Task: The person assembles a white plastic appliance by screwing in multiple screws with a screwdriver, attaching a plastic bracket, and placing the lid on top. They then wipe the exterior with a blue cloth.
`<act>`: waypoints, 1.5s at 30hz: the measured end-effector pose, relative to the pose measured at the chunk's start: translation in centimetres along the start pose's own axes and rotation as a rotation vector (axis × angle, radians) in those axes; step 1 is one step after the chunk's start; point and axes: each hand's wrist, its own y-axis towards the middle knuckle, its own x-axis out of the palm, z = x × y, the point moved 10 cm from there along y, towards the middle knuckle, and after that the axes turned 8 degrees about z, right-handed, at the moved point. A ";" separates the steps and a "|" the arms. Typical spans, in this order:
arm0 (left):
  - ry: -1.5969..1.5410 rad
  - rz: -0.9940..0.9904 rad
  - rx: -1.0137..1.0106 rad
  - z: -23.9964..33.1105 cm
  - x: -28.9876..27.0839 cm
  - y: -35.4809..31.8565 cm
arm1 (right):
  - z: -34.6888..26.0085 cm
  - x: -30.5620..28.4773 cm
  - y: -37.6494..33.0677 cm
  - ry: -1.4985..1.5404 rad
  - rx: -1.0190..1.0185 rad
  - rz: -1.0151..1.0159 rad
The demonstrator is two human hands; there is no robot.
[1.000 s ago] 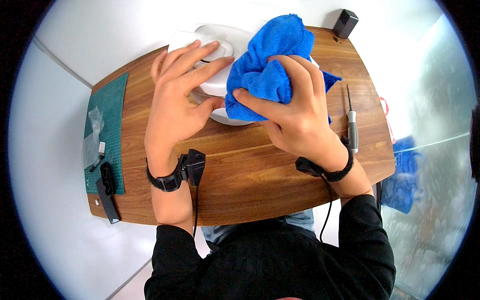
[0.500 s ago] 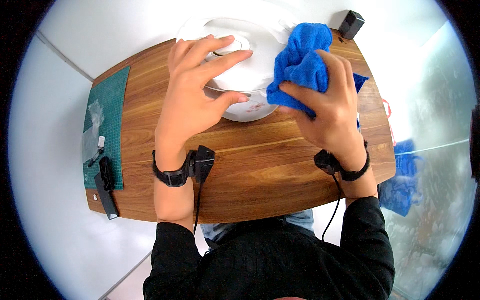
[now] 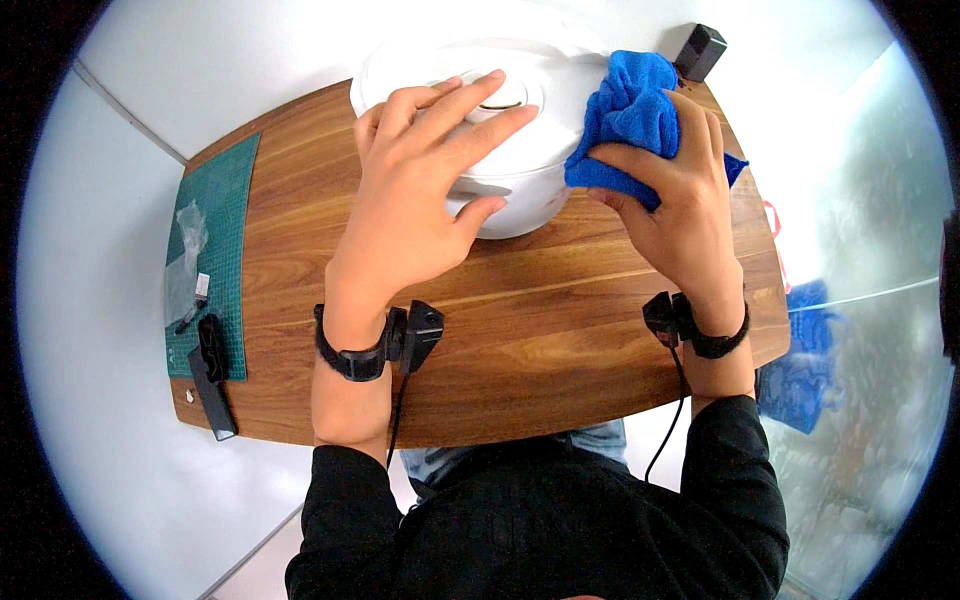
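White cooker: one round white appliance point(image 3: 520, 150) with a domed lid stands at the far edge of the wooden worktop point(image 3: 540, 340), near the middle of that edge.
Blue cloth: one on the worktop, a bunched blue cloth point(image 3: 625, 120) pressed to the appliance's right flank; a second blue cloth point(image 3: 800, 365) lies off the worktop, beyond its right edge.
Hands: two, both mine, each with a black wrist strap and a small black unit on it.
Left hand: my left hand point(image 3: 420, 190) lies flat on the lid, fingers spread and apart, thumb down the front wall; it steadies rather than grips.
Right hand: my right hand point(image 3: 675, 200) is closed around the cloth, fingers curled over its top, wrist angled in from the right edge.
Other things: one green cutting mat point(image 3: 215, 250) along the left edge, one black tool point(image 3: 210, 370) at its near end, one small black box point(image 3: 700, 50) at the far right corner.
Change: half a second ago the cloth sat higher on the lid's right rim; now I see it lower, on the side wall, while the left hand keeps its place.
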 end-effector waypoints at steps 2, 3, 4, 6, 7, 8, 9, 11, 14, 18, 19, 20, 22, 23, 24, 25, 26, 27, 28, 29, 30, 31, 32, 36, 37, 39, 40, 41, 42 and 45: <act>-0.009 -0.020 0.023 0.1 0.2 -0.1 | 1.0 0.2 -0.1 0.013 0.017 0.017; -0.071 -0.026 0.005 -0.1 0.1 -0.1 | 1.3 0.1 0.0 0.022 0.006 0.033; -0.135 -0.032 -0.013 -0.5 -0.1 0.0 | 1.6 0.0 0.2 0.029 -0.005 0.047; -0.141 -0.014 -0.025 -1.3 -0.9 0.0 | 2.0 -0.4 0.2 0.043 -0.007 0.071; -0.081 0.010 -0.022 -1.8 -1.3 -0.1 | 2.2 -0.4 0.2 0.054 0.002 0.081; -0.023 0.034 -0.018 -2.1 -1.7 -0.1 | 2.4 -0.5 0.1 0.063 0.010 0.090; 0.032 0.094 -0.022 -2.5 -2.2 0.0 | 2.4 -0.5 0.1 0.054 0.003 0.099; 0.151 0.206 -0.030 -3.3 -3.5 0.1 | 1.9 -0.5 0.1 0.045 -0.009 0.120; -0.078 0.142 -0.088 -6.2 -1.4 -0.8 | 0.8 0.0 -0.1 0.023 -0.049 0.135; -0.103 0.119 -0.081 -6.0 -1.0 -0.3 | -1.4 0.4 -0.9 0.044 -0.082 0.196; -0.097 0.118 -0.092 -6.0 -1.0 -0.3 | -2.2 0.4 -1.1 0.046 -0.094 0.215; -0.090 0.117 -0.104 -5.8 -1.1 -0.3 | -2.8 0.6 -1.3 0.070 -0.112 0.237; -0.067 0.116 -0.113 -5.6 -1.3 -0.2 | -4.0 1.3 -1.9 0.079 -0.138 0.260; -0.051 0.116 -0.110 -5.4 -1.3 -0.2 | -4.3 1.4 -2.1 0.073 -0.167 0.308; -0.034 0.116 -0.107 -5.3 -1.3 -0.1 | -3.9 1.3 -2.0 0.087 -0.164 0.306; -0.030 0.119 -0.101 -5.2 -1.4 -0.1 | -3.7 1.3 -1.9 0.104 -0.166 0.302; -0.025 0.123 -0.095 -5.2 -1.5 -0.2 | -3.3 1.2 -1.7 0.126 -0.149 0.284; -0.019 0.126 -0.090 -5.1 -1.6 -0.3 | -2.7 0.9 -1.4 0.148 -0.132 0.267; -0.001 0.116 -0.084 -4.8 -1.7 -0.2 | -2.0 0.6 -1.2 0.171 -0.116 0.246; 0.018 0.105 -0.078 -4.4 -1.8 0.0 | -0.9 0.7 -1.0 0.149 -0.096 0.221; 0.037 0.094 -0.072 -4.1 -1.7 0.0 | 0.0 0.7 -0.8 0.151 -0.071 0.225; 0.035 0.092 -0.057 -3.9 -1.7 0.1 | 0.9 0.6 -0.6 0.150 -0.045 0.230; 0.034 0.090 -0.042 -3.7 -1.7 0.1 | 1.7 0.7 -0.6 0.151 -0.018 0.239; 0.050 0.090 -0.020 -2.9 -1.6 0.3 | 2.9 1.2 -1.0 0.129 0.033 0.283; 0.057 0.094 -0.015 -2.8 -1.6 0.3 | 2.1 1.1 -1.1 0.138 0.015 0.291; 0.072 0.102 -0.009 -2.6 -1.6 0.3 | -0.1 1.1 -1.3 0.158 -0.021 0.305; 0.058 0.111 0.001 -2.4 -1.6 0.3 | -1.8 1.3 -1.6 0.132 -0.078 0.294; 0.049 0.116 0.009 -2.2 -1.8 0.3 | -3.5 1.6 -1.8 0.103 -0.129 0.307; 0.040 0.121 0.018 -1.9 -1.9 0.3 | -4.4 1.8 -1.9 0.084 -0.156 0.302; 0.002 0.080 0.040 -1.1 -1.9 0.2 | -4.0 1.2 -1.1 0.095 -0.135 0.271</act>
